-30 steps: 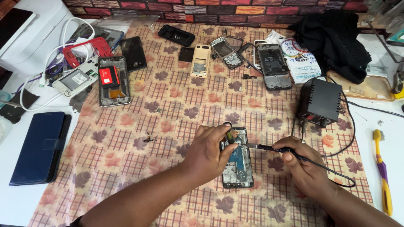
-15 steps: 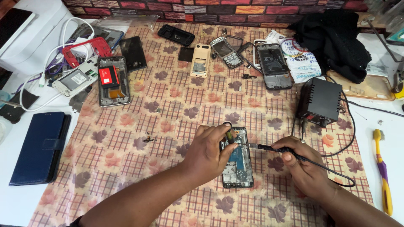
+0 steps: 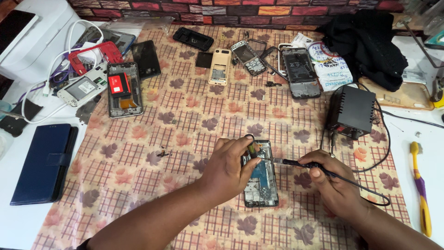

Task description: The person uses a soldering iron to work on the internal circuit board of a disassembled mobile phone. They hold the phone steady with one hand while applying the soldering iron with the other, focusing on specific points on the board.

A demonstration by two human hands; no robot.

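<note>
Risk was heat: our right hand [image 3: 335,185] pinched the soldering iron [image 3: 296,162], tip on the opened phone [image 3: 261,178] left of the black power unit [image 3: 351,112]; left hand [image 3: 229,169] pinched sth small, fingertips close enough to burn if we slipped.

This is a phone repair bench in a small workshop. A patterned cloth [image 3: 185,115] covers the table, and opened phones [image 3: 124,89] lie scattered over it, backs off, boards and frames showing, among loose housings [image 3: 220,66] and a bare frame [image 3: 300,71]. A black soldering station [image 3: 351,112] stands on the cloth, its cable running to a soldering iron [image 3: 300,163] held over a stripped phone [image 3: 261,173]. Chargers and white cables [image 3: 69,51] are heaped at one side beside a blue wallet case [image 3: 44,162], and a cleaning toothbrush [image 3: 420,185] lies at the other. A brick-pattern wall [image 3: 231,7] backs the bench.
</note>
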